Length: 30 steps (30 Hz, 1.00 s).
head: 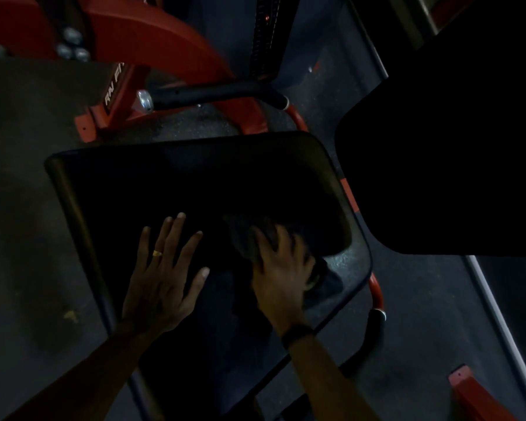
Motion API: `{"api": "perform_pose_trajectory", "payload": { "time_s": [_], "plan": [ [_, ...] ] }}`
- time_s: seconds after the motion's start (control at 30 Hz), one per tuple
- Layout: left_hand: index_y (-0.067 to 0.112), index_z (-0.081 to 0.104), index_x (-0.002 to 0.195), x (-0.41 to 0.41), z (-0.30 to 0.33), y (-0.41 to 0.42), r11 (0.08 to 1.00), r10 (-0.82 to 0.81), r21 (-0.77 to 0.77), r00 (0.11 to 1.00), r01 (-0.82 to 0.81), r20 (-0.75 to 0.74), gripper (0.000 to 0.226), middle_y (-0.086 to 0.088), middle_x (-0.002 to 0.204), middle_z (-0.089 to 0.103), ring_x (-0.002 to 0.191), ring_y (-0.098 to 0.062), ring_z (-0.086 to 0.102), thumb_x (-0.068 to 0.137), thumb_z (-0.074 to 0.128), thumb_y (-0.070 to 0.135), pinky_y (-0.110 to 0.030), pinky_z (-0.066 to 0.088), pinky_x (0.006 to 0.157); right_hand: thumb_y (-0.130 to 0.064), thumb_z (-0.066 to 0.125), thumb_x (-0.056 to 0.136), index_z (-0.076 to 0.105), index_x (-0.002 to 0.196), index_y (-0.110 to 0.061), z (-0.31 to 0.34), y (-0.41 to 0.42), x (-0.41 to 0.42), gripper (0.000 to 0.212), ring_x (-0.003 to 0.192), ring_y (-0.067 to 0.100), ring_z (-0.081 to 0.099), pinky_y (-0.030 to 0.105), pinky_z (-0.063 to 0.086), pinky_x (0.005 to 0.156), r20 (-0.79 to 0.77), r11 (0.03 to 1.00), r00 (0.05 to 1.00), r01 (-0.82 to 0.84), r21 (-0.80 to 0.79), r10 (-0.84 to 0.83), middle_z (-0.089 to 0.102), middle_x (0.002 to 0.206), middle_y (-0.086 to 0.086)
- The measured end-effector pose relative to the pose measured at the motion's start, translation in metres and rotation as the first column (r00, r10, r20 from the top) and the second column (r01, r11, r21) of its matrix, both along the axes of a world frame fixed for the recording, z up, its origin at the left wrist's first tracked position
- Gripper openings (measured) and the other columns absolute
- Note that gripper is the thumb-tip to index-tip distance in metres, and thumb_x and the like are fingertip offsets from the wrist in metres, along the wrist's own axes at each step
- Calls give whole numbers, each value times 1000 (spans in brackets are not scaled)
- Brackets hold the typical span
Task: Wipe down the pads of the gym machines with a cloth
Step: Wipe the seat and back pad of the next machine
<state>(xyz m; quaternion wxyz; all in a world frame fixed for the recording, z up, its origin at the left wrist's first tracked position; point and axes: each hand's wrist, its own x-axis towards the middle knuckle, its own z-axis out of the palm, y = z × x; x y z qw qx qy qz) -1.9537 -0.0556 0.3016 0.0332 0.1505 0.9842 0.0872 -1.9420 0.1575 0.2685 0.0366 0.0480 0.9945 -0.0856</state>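
Note:
A large black seat pad (pixel 176 183) of a red-framed gym machine fills the middle of the view. My left hand (pixel 164 278) lies flat on the pad's near part, fingers spread, a gold ring on one finger. My right hand (pixel 281 268) presses a dark cloth (pixel 249 235) onto the pad near its right edge; the cloth bunches out above and to the right of the fingers. A second black pad (pixel 444 147) stands to the upper right, very dark.
Red machine frame (pixel 152 41) and a black handle bar (pixel 213 94) lie beyond the pad. A red curved handle with a black grip (pixel 375 302) sits right of the pad. Dark rubber floor (pixel 22 208) lies on the left; another red frame foot (pixel 468 390) is at the bottom right.

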Motion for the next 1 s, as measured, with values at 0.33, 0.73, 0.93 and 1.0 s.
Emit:
{"api": "perform_pose_trajectory", "payload": {
  "time_s": [0.33,0.73,0.93,1.0],
  "plan": [
    [8,50,146,0,-4,-2,999,-50,9,998,50,40,65,-20,164,22,151,-36,24,98,39,50,-62,20,119,-23,48,89,61,132,-14,-62,64,-194,46,125,56,46,79,32,98,-58,478,481,877,51,-875,50,135,33],
    [9,48,148,-69,12,-44,1000,-16,0,998,16,-56,64,-21,164,21,150,-37,26,96,41,46,-58,13,122,-54,35,99,51,141,-27,-26,49,-55,53,133,49,38,70,34,96,-23,767,769,638,71,-638,42,150,17],
    [4,50,144,-85,0,-62,992,91,96,987,-79,-132,59,-22,161,27,148,-37,30,98,44,40,-60,16,121,-30,47,92,73,100,-31,-44,12,-258,27,111,43,50,69,48,84,-69,544,540,836,-74,-839,59,119,17],
    [4,49,145,-87,-1,-62,990,108,102,987,-97,-115,59,-22,161,26,149,-37,29,98,43,39,-59,14,122,-35,57,91,65,129,-31,-47,-16,-259,39,132,47,41,68,36,100,-63,782,787,617,85,-614,51,144,15]
  ]
}}
